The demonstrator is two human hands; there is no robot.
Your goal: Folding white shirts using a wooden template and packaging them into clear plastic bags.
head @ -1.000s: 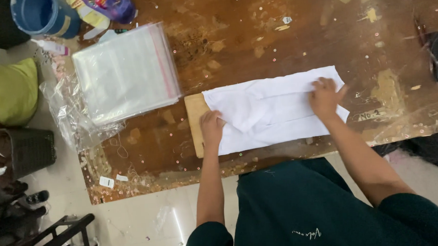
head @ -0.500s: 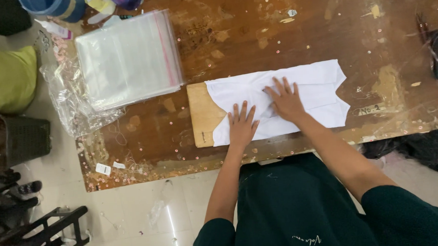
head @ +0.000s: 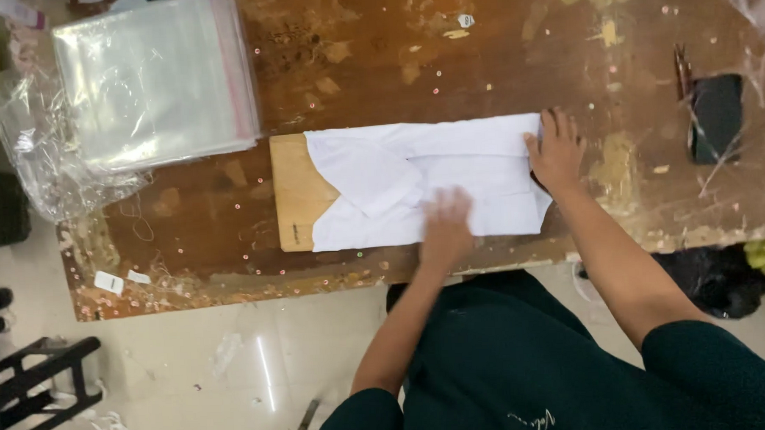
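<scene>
While my right hand (head: pixel 555 150) lay flat and open at right of centre, pinning the right edge of the white garment (head: pixel 424 184) without gripping it, my left hand (head: pixel 447 225) was motion-blurred low on the cloth; spread looked open, grip I couldn't tell. Head view only: garment sat folded over the wooden board (head: pixel 293 193) at mid-frame on the worn table (head: pixel 377 62). Stack of clear plastic bags (head: pixel 153 79) was upper left, apart from the board. Judged step: smoothing the fold. Next move would've called for even pressure, keeping the edges square on the board.
</scene>
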